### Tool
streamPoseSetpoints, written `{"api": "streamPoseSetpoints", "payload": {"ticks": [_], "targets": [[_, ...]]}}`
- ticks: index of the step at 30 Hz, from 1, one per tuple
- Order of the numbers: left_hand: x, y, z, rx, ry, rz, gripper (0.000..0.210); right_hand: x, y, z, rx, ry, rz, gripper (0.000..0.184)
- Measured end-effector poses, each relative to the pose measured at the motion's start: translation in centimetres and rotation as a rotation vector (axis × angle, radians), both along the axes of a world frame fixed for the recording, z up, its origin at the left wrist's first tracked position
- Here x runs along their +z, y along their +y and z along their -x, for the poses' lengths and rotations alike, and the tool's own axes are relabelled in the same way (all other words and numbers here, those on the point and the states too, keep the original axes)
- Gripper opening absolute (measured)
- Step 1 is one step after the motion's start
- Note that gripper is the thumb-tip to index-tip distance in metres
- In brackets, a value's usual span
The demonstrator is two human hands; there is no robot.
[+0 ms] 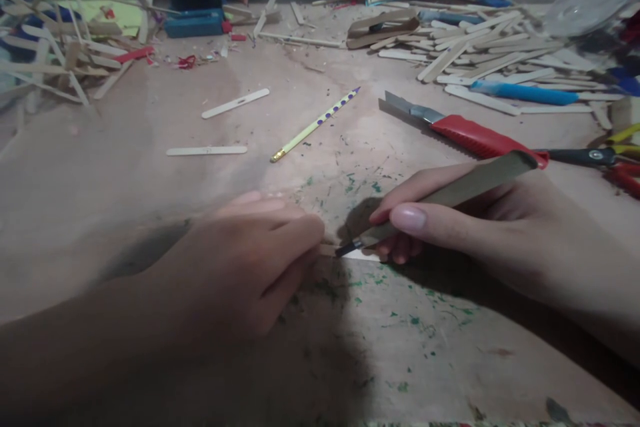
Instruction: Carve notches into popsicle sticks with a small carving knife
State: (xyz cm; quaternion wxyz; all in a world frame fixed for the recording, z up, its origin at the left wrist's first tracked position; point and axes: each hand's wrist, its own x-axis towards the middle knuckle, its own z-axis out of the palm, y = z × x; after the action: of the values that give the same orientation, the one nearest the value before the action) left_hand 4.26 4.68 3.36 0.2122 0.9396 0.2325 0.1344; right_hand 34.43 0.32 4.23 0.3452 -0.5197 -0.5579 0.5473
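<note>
- Our left hand (270,240): fingers bent, undersides hidden; whether they grip, we cannot tell.
- Wooden stick (366,255): on the tabletop (125,127), between our hands.
- Grey tool (470,183): dark tip (349,249) at the stick, shaft pinched between thumb and fingers of our right hand (505,230).

Two hands, one left hand (255,247) and one right hand (500,227); one pencil (317,123); one red knife (480,137); one slim tool (470,183); at least one pair of scissors (595,155); one wooden stick (367,255) between the hands, two loose sticks (235,104) near the pencil, and two heaps of sticks (490,50), each too tangled to count
</note>
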Motion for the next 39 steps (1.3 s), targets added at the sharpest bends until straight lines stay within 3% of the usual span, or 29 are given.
{"api": "streamPoseSetpoints", "payload": {"ticks": [12,18,21,24,28,32,37,39], "targets": [[0.1,-0.1,0.0,0.016,0.019,0.014,0.030,-0.2,0.0,0.2,0.017,0.005,0.012,0.059],[-0.1,0.0,-0.1,0.029,-0.008,-0.002,0.031,0.5,0.3,0.1,0.038,0.002,0.010,0.042],[-0.2,0.0,-0.1,0.031,-0.013,-0.002,0.030,0.5,0.3,0.4,0.023,0.000,0.029,0.042],[-0.3,0.1,0.0,0.032,-0.002,-0.011,0.030,-0.2,0.2,0.4,-0.003,0.094,0.023,0.052],[-0.2,0.2,0.0,0.010,-0.002,-0.009,0.030,-0.7,0.2,0.0,-0.002,0.243,0.017,0.042],[0.1,-0.1,0.0,0.013,0.011,-0.006,0.031,-0.3,0.3,0.2,0.006,0.058,0.013,0.049],[0.0,-0.1,0.0,0.019,0.045,-0.004,0.030,0.0,0.1,0.1,-0.031,0.105,-0.024,0.047],[-0.3,0.0,-0.1,0.007,0.021,-0.019,0.031,0.1,-0.2,0.2,-0.053,0.019,-0.050,0.053]]}}
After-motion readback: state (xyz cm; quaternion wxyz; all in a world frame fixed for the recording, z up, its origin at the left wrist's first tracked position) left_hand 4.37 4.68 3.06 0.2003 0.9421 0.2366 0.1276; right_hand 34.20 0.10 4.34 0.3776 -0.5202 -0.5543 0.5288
